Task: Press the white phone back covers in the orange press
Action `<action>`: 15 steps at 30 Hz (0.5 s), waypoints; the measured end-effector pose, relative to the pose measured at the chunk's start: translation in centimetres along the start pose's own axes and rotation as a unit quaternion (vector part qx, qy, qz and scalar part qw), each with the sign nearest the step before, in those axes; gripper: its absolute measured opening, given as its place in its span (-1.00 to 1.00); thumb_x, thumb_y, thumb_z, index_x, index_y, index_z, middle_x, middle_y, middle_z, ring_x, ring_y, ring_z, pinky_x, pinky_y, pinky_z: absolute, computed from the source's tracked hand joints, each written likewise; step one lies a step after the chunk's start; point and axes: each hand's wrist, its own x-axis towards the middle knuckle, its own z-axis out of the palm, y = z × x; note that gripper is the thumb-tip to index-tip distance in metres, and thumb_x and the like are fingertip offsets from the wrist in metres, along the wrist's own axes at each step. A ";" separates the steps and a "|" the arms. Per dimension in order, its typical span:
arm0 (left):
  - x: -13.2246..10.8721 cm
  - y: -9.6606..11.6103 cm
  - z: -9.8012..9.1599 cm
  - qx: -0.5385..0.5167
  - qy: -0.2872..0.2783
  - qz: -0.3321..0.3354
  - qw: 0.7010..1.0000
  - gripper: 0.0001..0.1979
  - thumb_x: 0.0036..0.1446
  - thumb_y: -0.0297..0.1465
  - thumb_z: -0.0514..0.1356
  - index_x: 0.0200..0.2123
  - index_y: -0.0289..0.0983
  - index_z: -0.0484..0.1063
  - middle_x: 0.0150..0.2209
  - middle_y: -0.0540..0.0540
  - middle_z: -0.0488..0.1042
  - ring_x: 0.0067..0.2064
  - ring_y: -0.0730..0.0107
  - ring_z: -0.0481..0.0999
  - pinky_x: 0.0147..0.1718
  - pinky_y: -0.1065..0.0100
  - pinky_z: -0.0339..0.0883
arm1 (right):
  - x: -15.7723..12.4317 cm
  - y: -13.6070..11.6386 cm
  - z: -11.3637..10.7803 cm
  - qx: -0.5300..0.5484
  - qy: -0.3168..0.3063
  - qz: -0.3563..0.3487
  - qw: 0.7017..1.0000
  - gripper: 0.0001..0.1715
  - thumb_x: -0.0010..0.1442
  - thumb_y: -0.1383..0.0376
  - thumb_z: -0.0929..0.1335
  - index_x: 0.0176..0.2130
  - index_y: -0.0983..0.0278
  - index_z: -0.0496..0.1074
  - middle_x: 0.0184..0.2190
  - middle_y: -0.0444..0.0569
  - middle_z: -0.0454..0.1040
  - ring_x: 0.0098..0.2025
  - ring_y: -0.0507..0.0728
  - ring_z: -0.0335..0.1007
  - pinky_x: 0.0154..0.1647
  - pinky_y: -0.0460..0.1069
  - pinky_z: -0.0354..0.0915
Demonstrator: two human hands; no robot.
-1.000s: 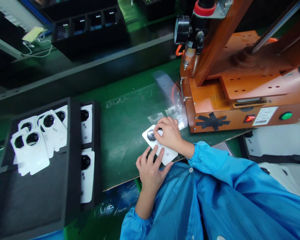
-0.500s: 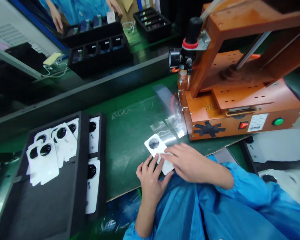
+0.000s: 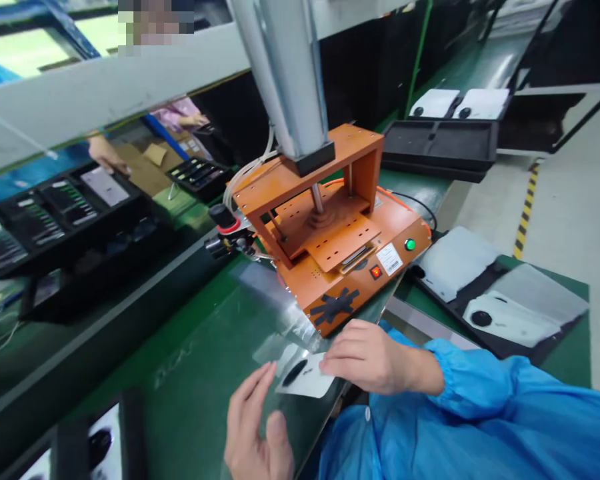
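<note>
A white phone back cover (image 3: pixel 314 383) with a round black camera area lies tilted near the front edge of the green worktop (image 3: pixel 195 387). My right hand (image 3: pixel 367 357) has its fingers closed on the cover's right end. To the left, my left hand (image 3: pixel 257 427) is open, thumb apart from the fingers; its fingertips are close to the cover's far-left corner, and I cannot tell whether they touch it. Clear film (image 3: pixel 270 348) lies just beyond the cover.
An orange press machine (image 3: pixel 325 233) with a lit green button stands beyond my hands. Black trays with white covers (image 3: pixel 513 319) are at right, and another black tray (image 3: pixel 133 433) at lower left. Across a divider, a co-worker's hand (image 3: pixel 107 155) is above a tray of phone parts (image 3: pixel 55 213).
The view has swung to the right. My left hand has come off the cover and opened beside it. My right hand has shifted to the cover's right end, and the cover has turned.
</note>
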 end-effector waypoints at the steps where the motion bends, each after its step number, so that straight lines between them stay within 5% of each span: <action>1: 1.4 0.2 0.2 -0.008 0.012 -0.011 1.000 -0.67 0.39 -0.27 0.05 0.12 -0.12 0.47 0.07 -0.17 0.50 0.06 0.15 0.51 0.07 0.11 0.36 | -0.4 0.0 -1.4 0.003 0.029 0.019 0.999 -0.72 0.42 0.35 0.23 0.02 0.33 0.44 -0.20 0.06 0.62 -0.20 0.10 0.52 -0.24 0.05 0.34; 8: 9.0 1.7 5.4 -0.079 -0.098 0.111 0.986 -0.77 0.32 -0.43 0.17 -0.01 -0.18 0.54 -0.05 -0.12 0.53 -0.02 0.30 0.55 0.03 0.26 0.44 | -4.4 -0.5 -9.6 -0.133 0.171 0.121 0.969 -0.65 0.29 0.44 0.33 0.05 0.21 0.46 -0.23 0.01 0.64 -0.19 0.10 0.59 -0.19 0.03 0.43; 15: 11.2 2.8 8.6 -0.095 -0.163 0.151 0.970 -0.81 0.33 -0.39 0.18 -0.05 -0.18 0.57 -0.06 -0.12 0.55 -0.02 0.30 0.56 0.03 0.25 0.44 | -6.9 -0.5 -12.5 -0.255 0.189 0.165 0.934 -0.67 0.27 0.43 0.38 0.01 0.16 0.50 -0.22 -0.01 0.66 -0.22 0.12 0.59 -0.23 0.05 0.43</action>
